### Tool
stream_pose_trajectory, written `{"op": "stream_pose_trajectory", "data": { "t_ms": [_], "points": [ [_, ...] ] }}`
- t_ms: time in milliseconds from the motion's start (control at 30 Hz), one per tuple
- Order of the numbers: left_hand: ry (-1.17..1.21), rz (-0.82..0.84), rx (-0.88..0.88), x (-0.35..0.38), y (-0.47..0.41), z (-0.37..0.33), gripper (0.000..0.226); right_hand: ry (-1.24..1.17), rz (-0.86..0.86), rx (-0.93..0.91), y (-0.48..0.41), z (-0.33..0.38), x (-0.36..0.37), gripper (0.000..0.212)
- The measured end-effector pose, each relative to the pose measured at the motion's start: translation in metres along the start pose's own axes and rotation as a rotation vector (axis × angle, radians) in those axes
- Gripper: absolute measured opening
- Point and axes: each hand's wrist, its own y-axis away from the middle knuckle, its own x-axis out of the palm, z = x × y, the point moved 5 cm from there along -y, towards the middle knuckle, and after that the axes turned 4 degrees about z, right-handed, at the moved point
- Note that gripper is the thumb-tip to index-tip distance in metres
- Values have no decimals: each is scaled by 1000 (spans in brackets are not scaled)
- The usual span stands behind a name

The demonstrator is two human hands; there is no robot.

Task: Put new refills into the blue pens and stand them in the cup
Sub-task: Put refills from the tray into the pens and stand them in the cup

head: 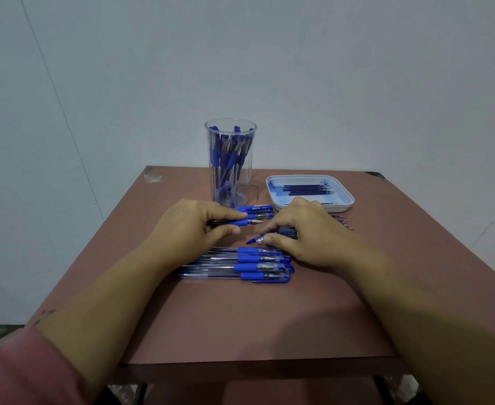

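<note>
Since only the head view is available, all entries come from it.

Orientation: the left hand (pixel 193 226) pinches an uncapped pen (pixel 240 222) between curled forefinger and thumb. Its long axis runs left to right, and the metal tip points right, toward the right hand (pixel 304 235). The right hand's thumb and forefinger pinch a small blue-and-clear piece (pixel 255 240) that looks like a pen cap, its blue pointed end aimed left and slightly toward the person. A gap separates it from the pen tip. The other right fingers curl over something dark that I cannot identify.

Capped pens (pixel 240 266) lie in a tight row on the worktop (pixel 240 323) just in front of the hands, parallel, with caps to the right. Two more blue pens (pixel 256 211) lie beyond the left fingers. The cup (pixel 231 182) stands upright at the far edge, with pens standing in it at a lean.

Materials: the cup is a clear, tall plastic cylinder. The pens have clear barrels and blue rubbery grips. The tray (pixel 346 200) is white, shallow and square with rounded corners, and it holds thin dark refills (pixel 307 190) lying left to right. The worktop is matte reddish-brown with chipped far corners.

Room: a wide bare strip of worktop lies between the pen row and the near edge. The tray sits near the right hand, with loose refills (pixel 345 224) beside it.
</note>
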Motion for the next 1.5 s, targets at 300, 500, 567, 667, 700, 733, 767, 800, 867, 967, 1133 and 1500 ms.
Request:
{"op": "stream_pose_trajectory", "data": {
  "t_ms": [300, 500, 567, 667, 700, 733, 767, 800, 867, 967, 1133, 1500],
  "points": [
    [11, -7, 22, 0, -1, -3, 30, -133, -185, 25, 2, 0, -11, 13],
    [14, -26, 65, -1, -2, -6, 31, -211, -218, 13, -6, 3, -3, 15],
    [20, -32, 69, -1, -2, -6, 30, -234, -223, 20, -8, 1, -1, 13],
    [26, -49, 75, -1, -2, -5, 29, -297, -251, 1, -7, 1, -3, 14],
    [23, -56, 80, -1, -2, -5, 29, -338, -251, 3, -6, 0, -3, 16],
    [20, -60, 87, -1, -2, -5, 29, -383, -247, 14, -6, 0, -3, 17],
    [18, -61, 94, -1, -3, -5, 30, -420, -239, 28, -6, -1, -2, 17],
    [20, -61, 99, -1, -3, -5, 31, -435, -232, 41, -6, -1, 0, 14],
    [27, -56, 100, -1, -3, -5, 30, -407, -233, 48, -8, 0, 1, 11],
    [16, -52, 105, -1, -3, -6, 31, -406, -249, 34, -7, 2, 1, 10],
    [27, -61, 113, -1, -4, -4, 35, -435, -250, 54, -6, 0, 0, 14],
    [-11, -62, 101, -2, -3, -6, 32, -400, -220, 88, -8, -1, 4, 13]
  ]
}}
